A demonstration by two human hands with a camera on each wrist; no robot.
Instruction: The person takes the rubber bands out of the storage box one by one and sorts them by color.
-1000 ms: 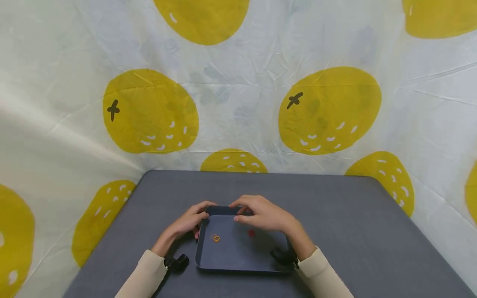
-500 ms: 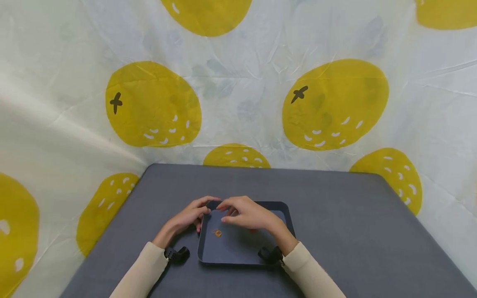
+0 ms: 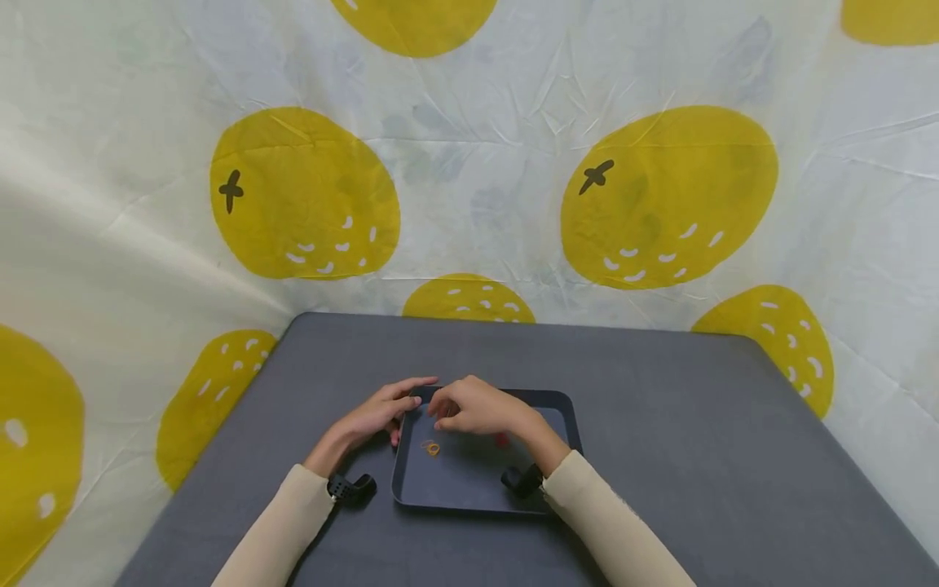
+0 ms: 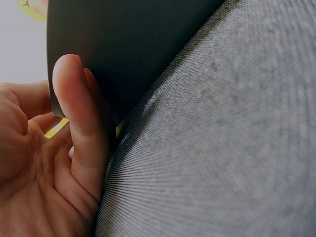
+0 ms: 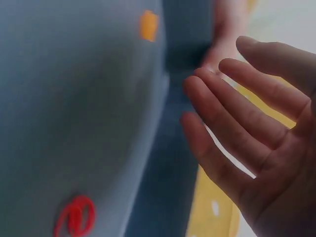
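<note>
Since one second ago, our right hand (image 3: 477,406) has moved left over the tray (image 3: 451,485), and now it is nearer to our left hand (image 3: 377,413). Our left hand stays at the far left corner of the tray. It grips the tray's edge there, with the thumb on the inside and other fingers on the outside. From the left wrist we can see one finger (image 4: 81,113) against the dark outer wall.

Our right hand is over the far left part of the tray. Its fingers are a little bent and loose, and it holds nothing.

The tray is dark blue-grey with low sides, and it sits on the grey desk (image 3: 660,456), close to us. Inside it, on the left part, we see some little orange loops (image 3: 433,449), just on our side of the right fingertips. A small red loop (image 5: 75,216) with a tail lies nearer the tray's middle, and from above our right arm hides some of it.

We wear cream sleeves (image 3: 275,530), and each wrist has a black gadget (image 3: 354,491) on it. Behind the desk we see a wrinkly white cloth (image 3: 477,196) with big yellow fruits (image 3: 304,196) on it. Two of them have a dark cross.
</note>
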